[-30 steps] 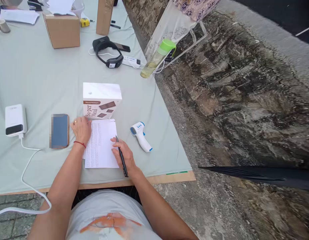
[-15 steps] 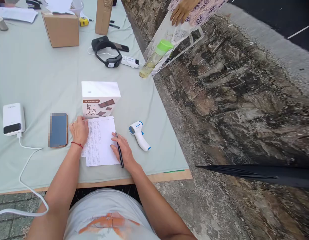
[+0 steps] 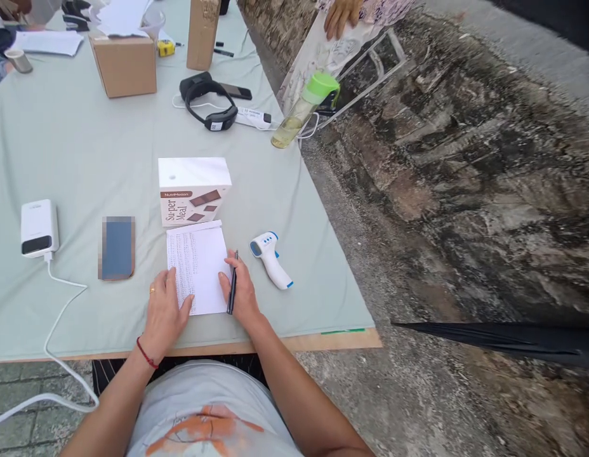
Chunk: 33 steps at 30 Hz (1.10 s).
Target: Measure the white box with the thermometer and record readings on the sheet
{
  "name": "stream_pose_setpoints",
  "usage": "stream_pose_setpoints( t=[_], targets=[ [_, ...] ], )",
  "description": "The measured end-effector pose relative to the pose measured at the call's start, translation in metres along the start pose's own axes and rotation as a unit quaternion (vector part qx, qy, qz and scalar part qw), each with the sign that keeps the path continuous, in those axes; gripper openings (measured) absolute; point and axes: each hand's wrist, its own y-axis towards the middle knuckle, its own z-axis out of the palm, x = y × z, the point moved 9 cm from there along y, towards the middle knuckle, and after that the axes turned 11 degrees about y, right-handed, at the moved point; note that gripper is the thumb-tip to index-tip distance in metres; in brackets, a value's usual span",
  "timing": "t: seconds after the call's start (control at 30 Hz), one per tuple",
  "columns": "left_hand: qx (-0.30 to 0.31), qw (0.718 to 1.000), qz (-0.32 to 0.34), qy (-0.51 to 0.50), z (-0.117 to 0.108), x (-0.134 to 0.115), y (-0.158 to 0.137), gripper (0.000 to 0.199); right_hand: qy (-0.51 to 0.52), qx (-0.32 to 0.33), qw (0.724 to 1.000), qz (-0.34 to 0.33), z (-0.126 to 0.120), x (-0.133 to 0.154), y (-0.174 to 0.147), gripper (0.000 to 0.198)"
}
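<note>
A notepad [image 3: 206, 270] with dense handwriting down its left side lies on the cloth-covered table, its top edge against a white "Super Meal" box [image 3: 195, 174]. Over the pad's lower left edge rests my left hand [image 3: 165, 304], fingers extended and thumb on the paper. My right hand [image 3: 242, 289] is at the pad's right edge with a black pen [image 3: 232, 285] held along the fingers. Just right of that hand lies a white and blue infrared thermometer [image 3: 270, 260]. To the left of the pad is a phone [image 3: 117, 249] with a blurred screen.
A white power bank [image 3: 39, 228] trails a cable [image 3: 61, 311] over the table's front edge. Farther back are a black headset [image 3: 211, 105], a green-lidded bottle [image 3: 304, 111] and cardboard boxes [image 3: 125, 66]. Another person's hand [image 3: 343, 16] shows beyond the bottle, near a rock wall [image 3: 442, 158].
My left hand has moved down from the pad's upper left corner to its lower left edge. The pad looks squared up. My right hand keeps the pen, and the view has shifted slightly.
</note>
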Motion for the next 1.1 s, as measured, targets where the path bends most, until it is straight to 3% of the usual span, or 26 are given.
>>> stream_pose_setpoints(
  t=[0.13,0.3,0.43,0.63,1.1],
  targets=[
    [0.001,1.0,0.004,-0.01,0.006,-0.002,0.006,0.054,0.0,0.002,1.0,-0.003,-0.004,0.002,0.006,0.028],
    [-0.009,0.999,0.05,-0.013,0.008,0.0,0.024,0.043,0.044,-0.036,0.998,-0.029,-0.023,0.034,0.008,0.033],
    [0.009,0.996,0.076,-0.041,0.017,-0.001,0.042,0.033,0.141,-0.016,0.99,0.021,-0.012,0.05,0.01,0.029],
    [0.062,0.994,0.084,-0.028,0.027,-0.005,0.05,0.032,0.136,0.028,0.984,0.113,0.019,0.035,0.009,0.015],
    [0.035,0.998,0.053,-0.014,0.022,-0.009,0.047,0.025,0.104,0.02,0.989,0.102,0.025,0.027,0.002,0.01]
  ],
)
